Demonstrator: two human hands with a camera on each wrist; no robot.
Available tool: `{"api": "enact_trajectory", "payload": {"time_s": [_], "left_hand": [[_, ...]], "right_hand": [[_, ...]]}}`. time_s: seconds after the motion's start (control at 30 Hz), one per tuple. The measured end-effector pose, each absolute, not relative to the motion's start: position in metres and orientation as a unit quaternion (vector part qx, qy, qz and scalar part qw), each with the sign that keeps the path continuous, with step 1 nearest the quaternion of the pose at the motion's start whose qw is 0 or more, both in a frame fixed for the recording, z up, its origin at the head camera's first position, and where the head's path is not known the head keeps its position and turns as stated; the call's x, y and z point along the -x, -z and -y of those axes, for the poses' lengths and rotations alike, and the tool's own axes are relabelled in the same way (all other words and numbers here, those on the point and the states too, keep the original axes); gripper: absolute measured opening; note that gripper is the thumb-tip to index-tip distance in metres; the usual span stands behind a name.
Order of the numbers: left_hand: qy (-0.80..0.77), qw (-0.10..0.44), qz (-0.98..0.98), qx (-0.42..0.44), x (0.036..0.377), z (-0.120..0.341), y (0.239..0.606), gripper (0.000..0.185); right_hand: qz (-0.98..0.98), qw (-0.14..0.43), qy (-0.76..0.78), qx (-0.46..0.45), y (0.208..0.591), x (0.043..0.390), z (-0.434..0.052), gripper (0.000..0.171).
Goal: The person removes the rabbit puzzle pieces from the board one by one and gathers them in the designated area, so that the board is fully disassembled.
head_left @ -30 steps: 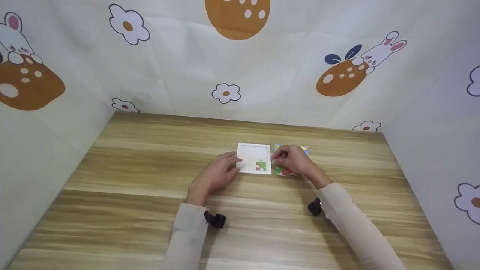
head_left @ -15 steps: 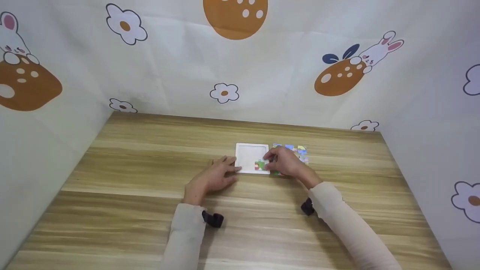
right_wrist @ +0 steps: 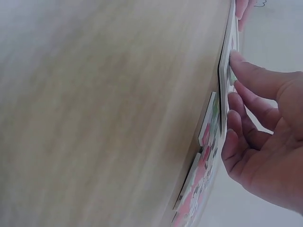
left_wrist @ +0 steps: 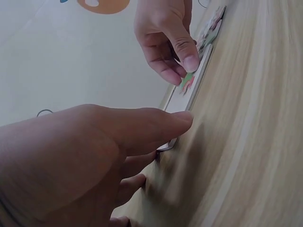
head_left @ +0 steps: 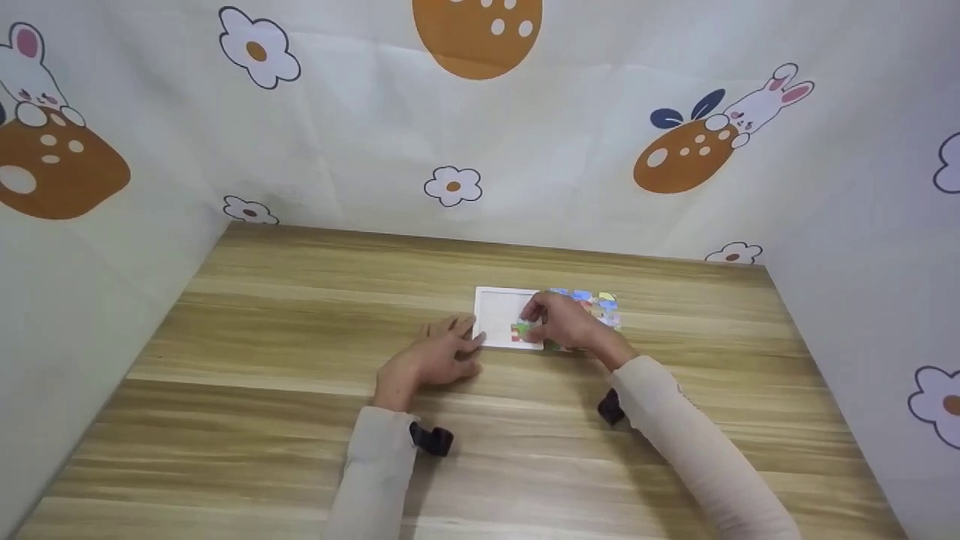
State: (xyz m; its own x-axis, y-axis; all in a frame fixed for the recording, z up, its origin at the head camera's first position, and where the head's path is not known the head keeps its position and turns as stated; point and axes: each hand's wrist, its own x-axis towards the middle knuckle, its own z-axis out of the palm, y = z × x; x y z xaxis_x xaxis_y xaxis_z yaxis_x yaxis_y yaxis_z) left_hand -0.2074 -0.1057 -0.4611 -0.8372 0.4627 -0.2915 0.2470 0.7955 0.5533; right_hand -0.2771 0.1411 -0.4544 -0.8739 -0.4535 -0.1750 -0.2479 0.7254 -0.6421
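Observation:
A white square puzzle tray (head_left: 499,309) lies flat on the wooden table (head_left: 300,360). A green and red puzzle piece (head_left: 520,331) sits in its near right corner. My right hand (head_left: 534,319) reaches over the tray's right side, thumb and fingertips (left_wrist: 188,60) pinching a green piece (left_wrist: 188,81) down onto the tray (left_wrist: 182,99). My left hand (head_left: 461,345) lies on the table with straight fingers, touching the tray's near left corner. In the left wrist view its thumb (left_wrist: 142,130) points at the tray's edge. The right wrist view shows the tray (right_wrist: 222,71) edge-on.
Several loose colourful puzzle pieces (head_left: 600,306) lie just right of the tray, partly behind my right hand; they also show as pieces (right_wrist: 208,125) in the right wrist view. Fabric walls printed with flowers and rabbits close in the table on three sides.
My right hand has moved left from the loose pieces onto the tray's right part. My left hand has slid slightly back along the tray's near left corner.

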Motion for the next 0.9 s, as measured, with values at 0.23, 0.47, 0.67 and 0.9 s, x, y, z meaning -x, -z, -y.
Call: {"api": "enact_trajectory", "payload": {"time_s": [0.23, 0.47, 0.67, 0.9], "left_hand": [[-0.269, 0.213, -0.920, -0.190, 0.207, 0.106, 0.460, 0.055], [-0.269, 0.220, -0.919, -0.185, 0.206, 0.106, 0.460, 0.057], [-0.272, 0.218, -0.918, -0.188, 0.206, 0.107, 0.461, 0.057], [-0.275, 0.219, -0.914, -0.201, 0.206, 0.107, 0.460, 0.059]], "right_hand": [[-0.899, 0.164, 0.356, 0.193, 0.454, 0.278, -0.144, 0.024], [-0.881, 0.171, 0.410, 0.166, 0.449, 0.279, -0.161, 0.014], [-0.868, 0.168, 0.440, 0.156, 0.450, 0.280, -0.183, 0.016], [-0.877, 0.152, 0.430, 0.154, 0.454, 0.279, -0.201, 0.015]]}}
